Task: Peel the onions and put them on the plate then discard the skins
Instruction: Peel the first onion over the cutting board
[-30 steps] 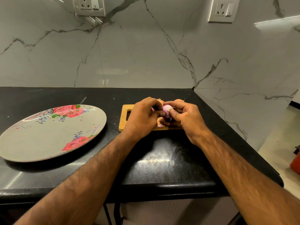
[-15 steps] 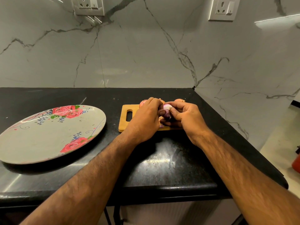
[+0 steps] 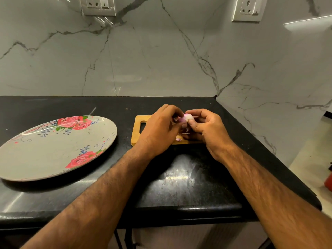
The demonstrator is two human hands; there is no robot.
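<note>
- Rising behind everything, the white marble wall (image 3: 161,60) with grey veins turns a corner at the right and carries two sockets, one at upper left (image 3: 98,5) and one at upper right (image 3: 248,8).
- The black, glossy tabletop (image 3: 179,177) runs along the foot of the wall and ends at a rounded front edge near the camera.
- A large grey plate (image 3: 53,150) painted with pink roses lies flat on the left side of the tabletop, well apart from the hands, with nothing on it.
- A small wooden cutting board (image 3: 138,130) with a handle slot at its left end lies right of the plate, mostly covered by the hands.
- The left hand (image 3: 159,133) hovers over the board, its fingers curled in and pinching at the left side of the onion.
- The right hand (image 3: 208,130) faces it, fingers curled round the onion and the thumb pressed against its near side.
- The onion (image 3: 186,118), pale pink and partly peeled, is held between the two hands just above the board; only its top shows.
- A small pinkish scrap of skin (image 3: 178,139) lies on the board below the hands, near the board's front edge.
</note>
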